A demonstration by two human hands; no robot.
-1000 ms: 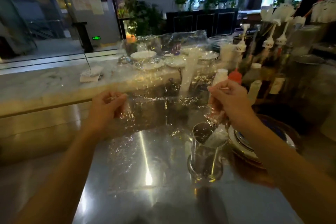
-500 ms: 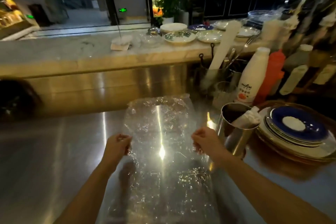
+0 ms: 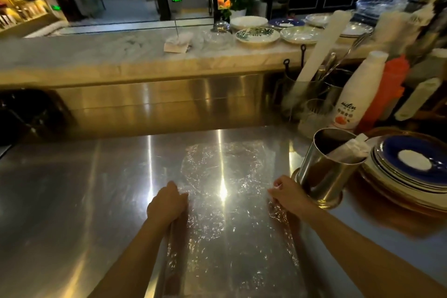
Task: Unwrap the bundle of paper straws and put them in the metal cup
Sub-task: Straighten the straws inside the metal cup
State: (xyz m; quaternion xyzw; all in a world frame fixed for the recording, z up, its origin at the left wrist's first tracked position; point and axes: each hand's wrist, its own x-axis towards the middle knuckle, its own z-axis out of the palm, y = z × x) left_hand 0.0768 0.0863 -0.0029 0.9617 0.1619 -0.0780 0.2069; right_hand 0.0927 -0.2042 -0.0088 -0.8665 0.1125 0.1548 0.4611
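A clear crinkled plastic wrap (image 3: 227, 176) lies spread flat on the steel counter (image 3: 84, 189). My left hand (image 3: 168, 203) presses its left edge and my right hand (image 3: 289, 195) pinches its right edge, both down on the counter. The metal cup (image 3: 324, 172) stands upright just right of my right hand, almost touching it. White paper-wrapped straws (image 3: 350, 151) lean inside the cup, their ends poking over the rim to the right.
A stack of plates with a blue one on top (image 3: 411, 164) sits right of the cup. A white bottle (image 3: 360, 89), an orange bottle (image 3: 387, 94) and utensil holders (image 3: 307, 94) stand behind. Dishes (image 3: 257, 35) line the raised marble ledge.
The wrap was held up in the air between both hands a second ago; it has come down and now lies flat on the counter, with both hands lowered onto its edges.
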